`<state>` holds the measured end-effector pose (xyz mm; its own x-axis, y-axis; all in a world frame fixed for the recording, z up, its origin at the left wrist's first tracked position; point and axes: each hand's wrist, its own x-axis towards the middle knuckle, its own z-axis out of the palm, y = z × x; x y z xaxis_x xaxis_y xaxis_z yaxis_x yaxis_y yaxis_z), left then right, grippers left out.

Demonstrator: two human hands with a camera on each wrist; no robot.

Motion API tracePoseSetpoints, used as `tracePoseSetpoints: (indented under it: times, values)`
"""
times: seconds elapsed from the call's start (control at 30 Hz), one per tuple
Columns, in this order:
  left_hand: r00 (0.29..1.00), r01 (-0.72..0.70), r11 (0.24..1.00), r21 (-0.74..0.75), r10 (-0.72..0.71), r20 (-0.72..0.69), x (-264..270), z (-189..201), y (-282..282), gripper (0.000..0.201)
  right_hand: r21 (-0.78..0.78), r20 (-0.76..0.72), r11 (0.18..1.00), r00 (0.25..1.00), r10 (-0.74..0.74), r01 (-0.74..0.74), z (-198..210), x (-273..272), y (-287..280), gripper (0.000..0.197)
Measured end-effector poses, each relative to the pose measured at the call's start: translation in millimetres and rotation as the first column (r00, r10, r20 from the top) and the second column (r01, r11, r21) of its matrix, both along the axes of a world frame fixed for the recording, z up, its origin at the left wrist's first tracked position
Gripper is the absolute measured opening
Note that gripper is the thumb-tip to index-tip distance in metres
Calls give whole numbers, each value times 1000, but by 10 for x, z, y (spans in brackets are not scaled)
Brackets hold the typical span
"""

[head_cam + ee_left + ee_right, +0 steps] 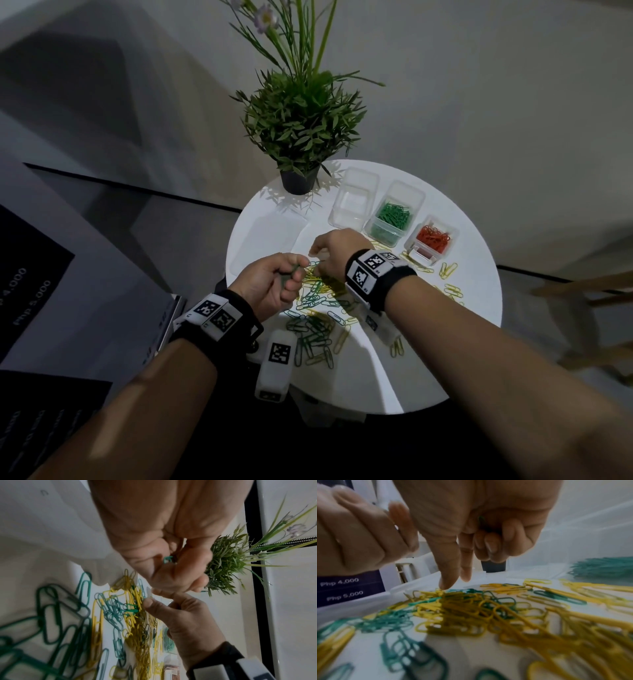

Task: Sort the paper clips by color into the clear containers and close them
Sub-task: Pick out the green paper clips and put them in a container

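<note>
A mixed pile of green and yellow paper clips [317, 298] [471, 608] lies on the white round table [428, 359]. My left hand [274, 284] [171, 568] hovers at the pile's left edge, fingers curled round green clips [167, 559]. My right hand [329, 250] [453, 580] reaches down from the far side, thumb and forefinger tips at a green clip [132, 609] on top of the pile. Its other fingers are curled, and a bit of green [481, 519] shows among them. Behind stand three open clear containers: an empty one [354, 198], one with green clips [394, 216], one with red clips [432, 238].
A potted plant [301, 130] stands at the table's far edge, left of the containers. A clear flat lid or tray [270, 236] lies on the table's left side. Loose yellow clips [448, 270] are scattered to the right. A dark sign with prices [27, 291] is at the left.
</note>
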<state>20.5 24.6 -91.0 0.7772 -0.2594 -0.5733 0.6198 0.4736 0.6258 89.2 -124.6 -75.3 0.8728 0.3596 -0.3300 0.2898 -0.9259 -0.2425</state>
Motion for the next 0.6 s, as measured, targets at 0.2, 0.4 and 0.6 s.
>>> tracePoseSetpoints:
  times: [0.2,0.4,0.6]
  values:
    - [996,2,1000,0,-2,-87,18,48,52,33,-9,21,999,999,41,-41,-64,-25,-1,12]
    - [999,-20,966,257,7,53,90,48,-28,26,88,-46,995,998,-31,35,-118,-66,-142,18]
    - [887,-17,342,940,-429,172,374,141,-123,22,391,-233,819,906,-354,421,-121,-155,-523,17]
